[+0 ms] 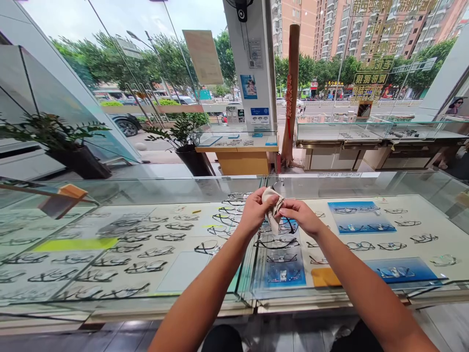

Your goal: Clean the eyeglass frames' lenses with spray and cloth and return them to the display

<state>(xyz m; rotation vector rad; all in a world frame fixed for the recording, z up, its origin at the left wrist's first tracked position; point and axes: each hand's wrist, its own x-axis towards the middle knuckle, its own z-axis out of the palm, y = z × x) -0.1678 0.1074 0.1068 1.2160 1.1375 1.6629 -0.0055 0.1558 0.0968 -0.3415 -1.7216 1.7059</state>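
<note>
Both hands meet above the glass display case, near its middle. My left hand (255, 209) is closed on a cream cloth (271, 226), its thumb pressed against the folds. Close beside it on the right, my right hand (299, 215) pinches with bent fingers at the cloth's edge. A dark, thin glasses part (292, 226) hangs under the right fingers. The cloth and fingers hide the rest of these glasses. Below the hands, rows of eyeglasses (281, 241) lie inside the case.
The glass display case (176, 307) spans the view, with blue trays (361, 215) and many frames inside. A wooden block (69, 193) stands on the left. Farther back are a smaller case (242, 156), potted plants (190, 156) and a wooden post (292, 98).
</note>
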